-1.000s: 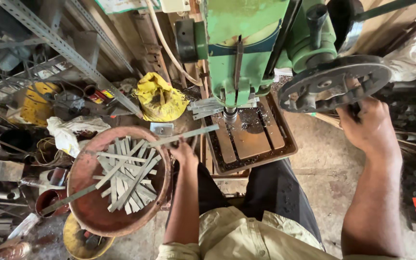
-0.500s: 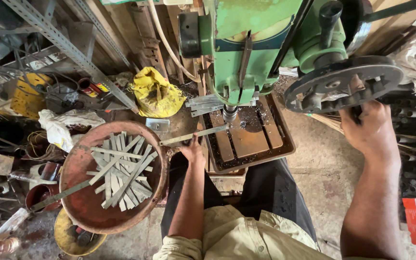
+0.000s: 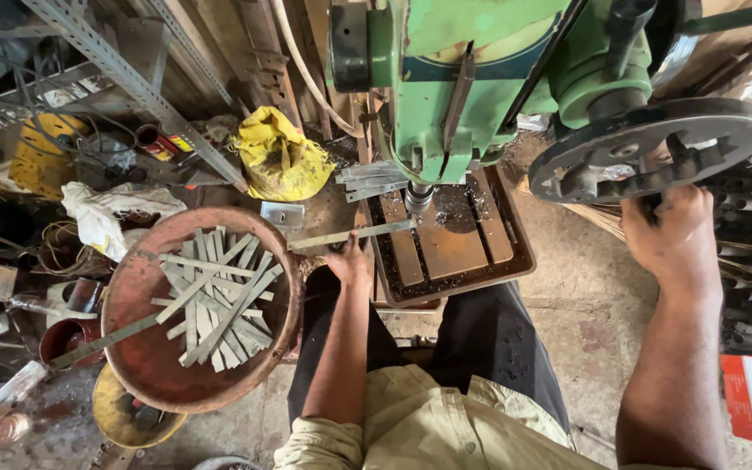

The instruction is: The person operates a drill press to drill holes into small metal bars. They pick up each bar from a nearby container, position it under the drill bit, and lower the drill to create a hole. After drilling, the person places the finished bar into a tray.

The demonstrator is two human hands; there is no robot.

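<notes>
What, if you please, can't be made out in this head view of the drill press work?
- Drill tip: hidden behind the green drill press head.
- Left hand fingertips on the metal strip: underside grip hidden.
- Right hand fingers: partly behind the black handwheel.
- Strips in the rusty bowl: lower ones covered.

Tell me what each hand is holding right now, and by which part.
The left hand holds a flat metal strip at about its middle, on the drill table. The right hand grips the handle at the rim of the dark feed wheel.

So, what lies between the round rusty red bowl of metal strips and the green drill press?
In the head view, a small square metal plate lies between bowl and press.
</notes>
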